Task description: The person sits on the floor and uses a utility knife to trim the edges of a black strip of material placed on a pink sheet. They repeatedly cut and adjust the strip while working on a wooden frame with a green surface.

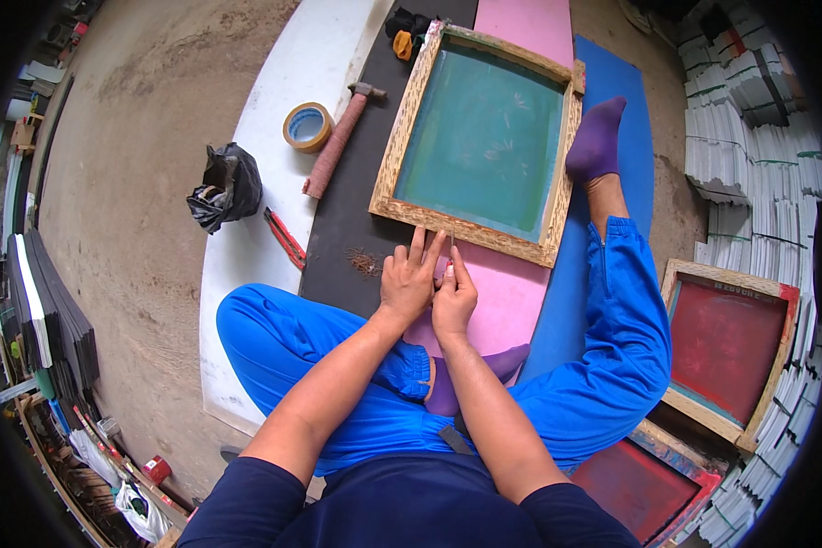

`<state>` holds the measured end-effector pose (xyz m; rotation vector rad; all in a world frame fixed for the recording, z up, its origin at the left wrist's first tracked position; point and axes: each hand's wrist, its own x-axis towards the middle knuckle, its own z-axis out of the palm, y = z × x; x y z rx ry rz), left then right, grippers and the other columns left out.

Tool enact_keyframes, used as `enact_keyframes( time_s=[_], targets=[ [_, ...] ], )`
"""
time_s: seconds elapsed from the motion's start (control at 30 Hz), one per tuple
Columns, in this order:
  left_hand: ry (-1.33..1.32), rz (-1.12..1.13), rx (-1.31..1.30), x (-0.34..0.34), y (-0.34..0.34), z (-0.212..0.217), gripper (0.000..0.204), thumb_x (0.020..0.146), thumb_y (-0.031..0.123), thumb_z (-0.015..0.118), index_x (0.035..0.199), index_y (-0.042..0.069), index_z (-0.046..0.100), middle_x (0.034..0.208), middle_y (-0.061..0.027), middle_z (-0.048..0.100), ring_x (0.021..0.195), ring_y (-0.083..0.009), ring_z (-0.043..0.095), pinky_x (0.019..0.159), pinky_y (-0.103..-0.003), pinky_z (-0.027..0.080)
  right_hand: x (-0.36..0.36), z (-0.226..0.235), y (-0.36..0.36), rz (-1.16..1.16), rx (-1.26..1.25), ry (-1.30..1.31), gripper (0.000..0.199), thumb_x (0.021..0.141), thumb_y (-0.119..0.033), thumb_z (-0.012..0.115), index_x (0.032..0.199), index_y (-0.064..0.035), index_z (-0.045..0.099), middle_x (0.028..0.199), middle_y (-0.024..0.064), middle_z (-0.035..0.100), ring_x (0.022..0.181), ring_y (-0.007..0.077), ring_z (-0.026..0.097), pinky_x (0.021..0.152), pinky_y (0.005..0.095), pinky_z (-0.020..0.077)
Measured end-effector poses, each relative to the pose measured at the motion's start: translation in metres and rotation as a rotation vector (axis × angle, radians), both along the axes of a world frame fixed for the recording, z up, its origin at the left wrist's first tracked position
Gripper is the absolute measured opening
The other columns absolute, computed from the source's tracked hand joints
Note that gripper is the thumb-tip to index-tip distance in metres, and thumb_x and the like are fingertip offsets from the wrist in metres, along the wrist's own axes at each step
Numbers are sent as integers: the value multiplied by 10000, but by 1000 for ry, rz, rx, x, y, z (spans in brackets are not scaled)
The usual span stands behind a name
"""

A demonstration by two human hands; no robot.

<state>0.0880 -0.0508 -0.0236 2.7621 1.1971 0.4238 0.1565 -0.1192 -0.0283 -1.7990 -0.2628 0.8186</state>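
Observation:
A wooden screen-printing frame (466, 225) with a green mesh lies in front of me, its near edge toward my hands. My left hand (407, 281) reaches to that edge with two fingers stretched out, their tips at the wood. Beside it, my right hand (454, 300) is closed on a small tool (449, 267) with a red handle and a thin metal tip, which points at the same edge. Its exact kind is too small to tell. Left of my hands, a pile of small rusty staples or nails (363, 262) lies on the black sheet (342, 239).
A hammer (338, 142) with a wrapped handle, a tape roll (308, 127), a red utility knife (285, 239) and a black plastic bag (226, 187) lie to the left. Two red-mesh frames (729, 342) and paper stacks (744, 146) are at the right. My legs flank the work.

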Motion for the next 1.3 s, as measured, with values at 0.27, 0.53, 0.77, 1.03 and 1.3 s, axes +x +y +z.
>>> enact_keyframes(
  time_s=[0.27,0.53,0.77,1.03,1.3],
  targets=[
    [-84,-29,-62,-6,3,-1,750,772,319,748,1481,189,538,1454,-132,487,872,-262,577,694,-392,484,10,11,-4,-51,164,445,380,1089,-175,494,1462,-149,558,802,61,635,508,90,518,410,246,413],
    [-59,-9,-60,-4,1,-3,767,747,240,754,1479,174,536,1461,-139,482,874,-275,586,705,-404,498,34,31,-8,-116,232,872,384,1086,-206,504,1468,-203,541,741,43,595,491,109,513,373,249,386],
    [-47,-11,-36,-4,0,-5,683,820,132,694,1482,177,535,1469,-138,478,874,-276,592,702,-402,500,51,-17,-19,295,54,-207,353,1065,-200,546,1413,-187,603,721,44,599,519,111,536,393,256,403],
    [-62,-15,17,-5,0,-10,732,756,127,675,1473,182,542,1478,-113,490,851,-262,580,678,-387,494,60,22,-17,-85,297,1134,319,1076,-257,510,1366,-147,587,733,55,613,483,135,530,376,266,399],
    [-184,-13,-89,-16,2,1,542,806,209,756,1327,144,621,1330,-120,550,958,-282,576,783,-418,488,92,29,-15,365,-63,-110,242,968,-213,661,1126,-31,678,786,96,683,579,191,645,506,332,507]
  ],
)
